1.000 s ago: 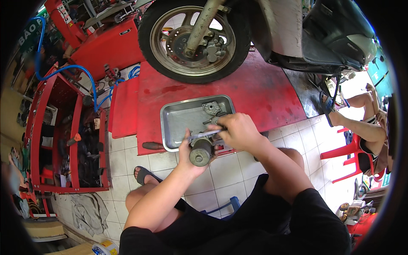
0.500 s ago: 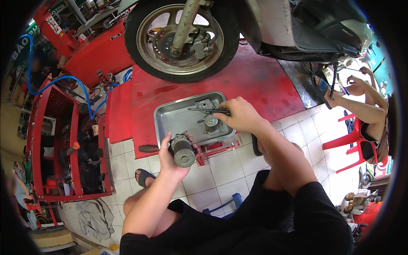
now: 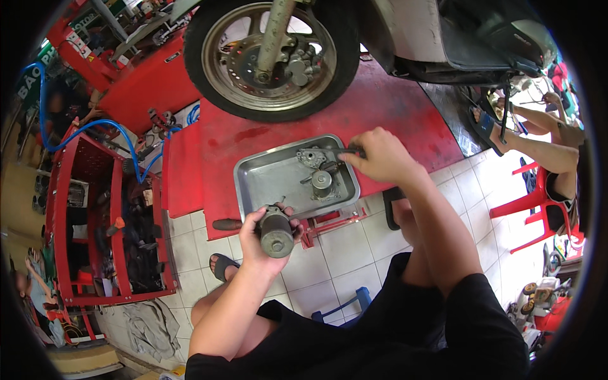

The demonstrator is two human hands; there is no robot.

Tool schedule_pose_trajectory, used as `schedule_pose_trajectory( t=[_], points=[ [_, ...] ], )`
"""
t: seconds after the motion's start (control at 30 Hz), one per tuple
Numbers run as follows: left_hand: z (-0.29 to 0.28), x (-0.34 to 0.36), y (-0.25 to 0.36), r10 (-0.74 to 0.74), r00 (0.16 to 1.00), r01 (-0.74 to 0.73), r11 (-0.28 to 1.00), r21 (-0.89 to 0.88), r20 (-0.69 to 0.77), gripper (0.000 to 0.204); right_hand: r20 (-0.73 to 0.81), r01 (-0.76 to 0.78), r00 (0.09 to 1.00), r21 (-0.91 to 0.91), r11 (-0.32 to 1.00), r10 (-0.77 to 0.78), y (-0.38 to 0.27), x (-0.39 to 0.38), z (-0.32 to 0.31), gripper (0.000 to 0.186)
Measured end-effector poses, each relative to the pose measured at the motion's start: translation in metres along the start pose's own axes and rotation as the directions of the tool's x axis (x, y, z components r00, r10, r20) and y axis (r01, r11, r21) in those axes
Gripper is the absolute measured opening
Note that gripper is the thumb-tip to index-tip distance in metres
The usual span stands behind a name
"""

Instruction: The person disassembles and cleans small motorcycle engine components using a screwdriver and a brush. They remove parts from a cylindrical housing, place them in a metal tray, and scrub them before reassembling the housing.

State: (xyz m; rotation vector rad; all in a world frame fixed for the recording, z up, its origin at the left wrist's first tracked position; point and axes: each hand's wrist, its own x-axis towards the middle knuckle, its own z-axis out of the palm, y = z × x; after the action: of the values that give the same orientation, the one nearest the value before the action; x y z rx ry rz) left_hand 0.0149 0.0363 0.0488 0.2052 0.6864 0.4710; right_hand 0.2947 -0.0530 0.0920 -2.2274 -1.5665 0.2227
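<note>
Left hand [image 3: 259, 246]: grip wrapped round grey cylinder [image 3: 277, 231], at near side of metal tray [image 3: 261, 182]. Right hand [image 3: 384, 158]: grip holds slim dark tool [image 3: 330, 151] over tray (metal parts [image 3: 322, 183] inside). Scooter wheel [image 3: 242, 68] beyond.

Strong light whitens the floor tiles [image 3: 472, 196] at right; the left sits dimmer. Fisheye distortion curves the edges.

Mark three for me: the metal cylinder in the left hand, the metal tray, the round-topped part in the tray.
metal cylinder [image 3: 276, 225]: head view, on its dark side wall.
metal tray [image 3: 271, 180]: head view, on its bare floor.
round-topped part [image 3: 322, 181]: head view, on its top face.
</note>
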Motion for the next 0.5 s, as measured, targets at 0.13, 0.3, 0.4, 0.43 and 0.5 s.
schedule_pose_trajectory(
  t=[0.13, 0.3, 0.4, 0.43, 0.5],
  points=[
    [-0.004, -0.004, 0.004, 0.016, 1.0, -0.016, 1.0, -0.021, -0.005, 0.034, 0.055, 0.008, 0.998, -0.037, 0.999, -0.006, 0.008, 0.01, -0.022, 0.036],
    [-0.005, -0.009, 0.008, 0.02, 0.999, -0.022, 0.999, -0.042, -0.034, 0.033, 0.165, 0.094, 0.982, 0.024, 0.995, -0.097, 0.021, 0.01, 0.003, 0.033],
    [-0.009, -0.011, 0.01, 0.043, 0.999, -0.044, 0.999, -0.028, -0.028, 0.034, 0.351, 0.181, 0.928, -0.135, 0.974, -0.124, 0.018, 0.009, 0.044, 0.032],
    [-0.01, -0.01, 0.011, 0.042, 0.999, -0.043, 0.998, -0.039, -0.03, 0.035, 0.412, 0.176, 0.906, -0.151, 0.973, -0.1, 0.011, 0.011, 0.053, 0.032],
    [-0.012, -0.01, 0.013, 0.032, 0.999, -0.033, 0.997, -0.07, -0.027, 0.035, 0.529, 0.172, 0.847, -0.183, 0.968, -0.05, 0.002, 0.015, 0.067, 0.033]
  ],
)
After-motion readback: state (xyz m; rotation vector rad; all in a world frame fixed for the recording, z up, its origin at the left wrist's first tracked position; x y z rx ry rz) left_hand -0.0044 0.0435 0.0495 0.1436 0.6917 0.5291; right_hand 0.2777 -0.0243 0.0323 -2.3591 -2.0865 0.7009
